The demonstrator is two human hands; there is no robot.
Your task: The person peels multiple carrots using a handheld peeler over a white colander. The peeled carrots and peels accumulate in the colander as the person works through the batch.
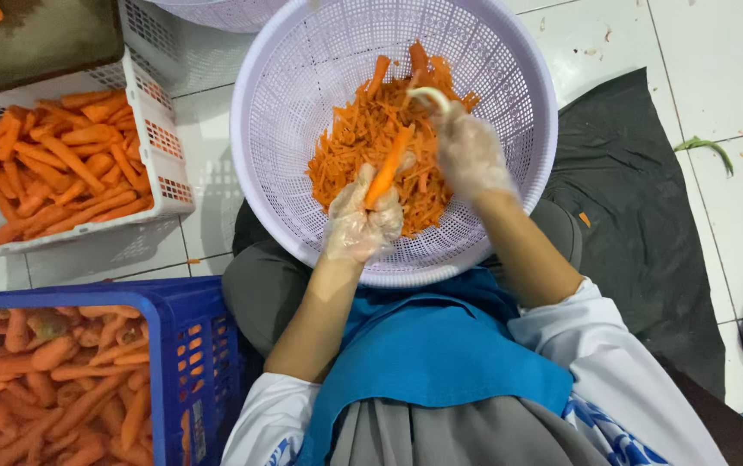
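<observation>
Carrot, orange and slim, is sitting upright-tilted in the left hand, whose gloved grip is closing around its lower end. The right hand, also in a thin clear glove, is pinching a pale-handled peeler just above the carrot's tip; blade contact is too small to tell. Both hands are working over a round lilac basket, which is resting on the person's lap and holding a heap of orange peelings. A blue apron is covering the lap below. To the left, a white crate is holding peeled carrots, and a blue crate nearer the person is holding unpeeled ones. Both crates are standing on the white tiled floor. A dark sheet is lying on the floor to the right.
</observation>
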